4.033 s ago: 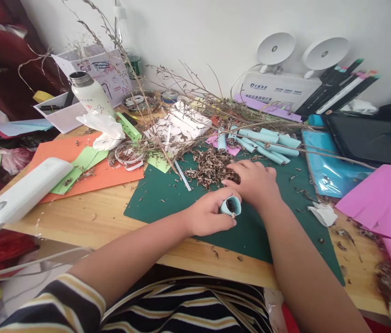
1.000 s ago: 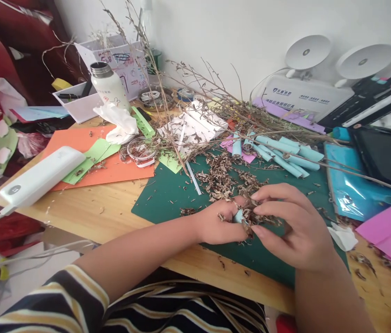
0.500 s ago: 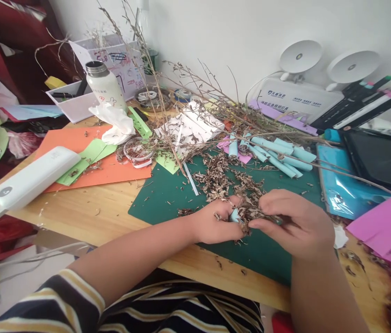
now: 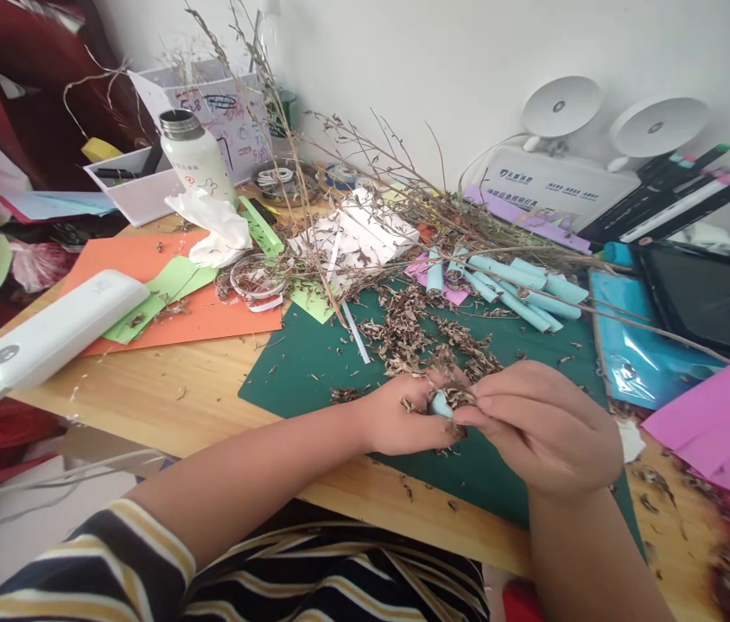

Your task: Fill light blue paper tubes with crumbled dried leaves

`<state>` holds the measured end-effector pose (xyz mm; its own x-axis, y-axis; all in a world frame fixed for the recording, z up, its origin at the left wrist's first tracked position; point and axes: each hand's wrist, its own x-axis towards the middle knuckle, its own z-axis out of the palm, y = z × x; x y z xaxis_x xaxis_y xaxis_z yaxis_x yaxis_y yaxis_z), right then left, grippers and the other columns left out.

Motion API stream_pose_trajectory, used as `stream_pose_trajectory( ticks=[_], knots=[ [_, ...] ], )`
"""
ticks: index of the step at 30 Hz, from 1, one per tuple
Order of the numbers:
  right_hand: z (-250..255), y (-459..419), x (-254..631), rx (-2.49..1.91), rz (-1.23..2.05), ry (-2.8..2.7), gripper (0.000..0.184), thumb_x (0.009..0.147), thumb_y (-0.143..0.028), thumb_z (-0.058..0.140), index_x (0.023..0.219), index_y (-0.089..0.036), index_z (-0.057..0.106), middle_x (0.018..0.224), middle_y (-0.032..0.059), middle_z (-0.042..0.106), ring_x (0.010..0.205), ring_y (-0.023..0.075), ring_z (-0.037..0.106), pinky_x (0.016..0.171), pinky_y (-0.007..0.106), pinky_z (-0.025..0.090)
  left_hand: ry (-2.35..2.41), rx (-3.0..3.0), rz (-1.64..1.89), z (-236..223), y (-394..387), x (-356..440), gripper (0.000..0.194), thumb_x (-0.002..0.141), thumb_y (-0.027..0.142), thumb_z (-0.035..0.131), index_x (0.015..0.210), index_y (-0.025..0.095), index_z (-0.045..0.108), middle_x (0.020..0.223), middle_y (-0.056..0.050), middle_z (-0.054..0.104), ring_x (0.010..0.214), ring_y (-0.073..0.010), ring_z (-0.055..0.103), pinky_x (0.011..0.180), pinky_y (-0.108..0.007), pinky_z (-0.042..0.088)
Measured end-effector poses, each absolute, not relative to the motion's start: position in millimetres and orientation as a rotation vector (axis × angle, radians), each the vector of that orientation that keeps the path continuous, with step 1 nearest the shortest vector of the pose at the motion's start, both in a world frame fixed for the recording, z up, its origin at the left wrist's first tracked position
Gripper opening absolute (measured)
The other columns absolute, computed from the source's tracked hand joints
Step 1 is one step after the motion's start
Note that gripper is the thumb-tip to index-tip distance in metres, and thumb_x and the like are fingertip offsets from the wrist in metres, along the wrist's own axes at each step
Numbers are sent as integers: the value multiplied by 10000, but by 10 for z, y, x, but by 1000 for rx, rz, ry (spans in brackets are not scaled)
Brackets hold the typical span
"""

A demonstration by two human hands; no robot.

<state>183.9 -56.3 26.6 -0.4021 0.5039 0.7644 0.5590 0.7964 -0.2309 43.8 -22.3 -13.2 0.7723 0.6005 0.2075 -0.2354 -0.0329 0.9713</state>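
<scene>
My left hand (image 4: 407, 413) is wrapped round a light blue paper roll (image 4: 441, 404), most of it hidden by my fingers. Dry leaves (image 4: 459, 396) stick out at the roll's end. My right hand (image 4: 542, 423) is closed there, thumb and fingertips pinched on some of these dry leaves. Beyond my hands, a heap of crumbled brown leaves (image 4: 403, 324) lies on a green mat (image 4: 300, 371). More light blue paper rolls (image 4: 526, 289) lie together behind it.
Dry branches (image 4: 390, 164) spread across the back. Left are a white bottle (image 4: 196, 160), orange paper (image 4: 235, 324) and a white power bank (image 4: 66, 324) with a cable. Right are a blue plastic pouch (image 4: 643, 345), pink paper (image 4: 714, 423) and an emergency light (image 4: 546, 186).
My right hand has moved slightly left and its fingers have closed into a tighter pinch at the roll's end. More of the blue roll shows. My left hand stays in place.
</scene>
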Motion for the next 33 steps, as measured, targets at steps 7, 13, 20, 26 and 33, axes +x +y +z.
stream_pose_trajectory(
  ticks=[7, 13, 20, 26, 33],
  knots=[
    [328, -537, 1872, -803, -203, -2254, 126, 804, -278, 469, 750, -207, 556, 763, 59, 594, 653, 149, 514, 573, 312, 435, 182, 1440, 712, -204, -194, 452, 233, 642, 158, 500, 452, 136, 367, 481, 31, 345, 523, -73, 342, 486, -198, 317],
    [309, -545, 1840, -932, -74, -2336, 164, 782, -276, 412, 714, -182, 528, 839, 85, 501, 729, 179, 469, 638, 357, 405, 243, 1329, 727, -170, -209, 432, 173, 614, 140, 527, 761, 144, 435, 652, 30, 425, 623, -89, 398, 589, -208, 370],
    [295, -538, 1892, -858, 208, -2184, 322, 673, -71, 492, 962, -210, 469, 862, 59, 482, 767, 164, 481, 655, 328, 425, 255, 1340, 646, -140, -217, 401, 171, 611, 83, 479, 723, 157, 373, 542, 69, 336, 483, -51, 324, 451, -169, 278],
    [242, -523, 1910, -1002, 429, -2105, 461, 727, -236, 495, 1175, -190, 396, 1057, 114, 472, 966, 238, 447, 735, 379, 421, 246, 1492, 724, -112, -216, 394, 161, 628, 91, 473, 719, 157, 358, 589, 55, 333, 533, -62, 330, 499, -184, 308],
    [320, -526, 1890, -829, 187, -2098, 287, 696, -85, 498, 950, -214, 535, 866, 65, 545, 781, 182, 513, 662, 353, 427, 307, 1515, 670, -155, -211, 412, 157, 621, 126, 483, 715, 159, 361, 605, 46, 349, 568, -79, 366, 523, -205, 310]
  ],
)
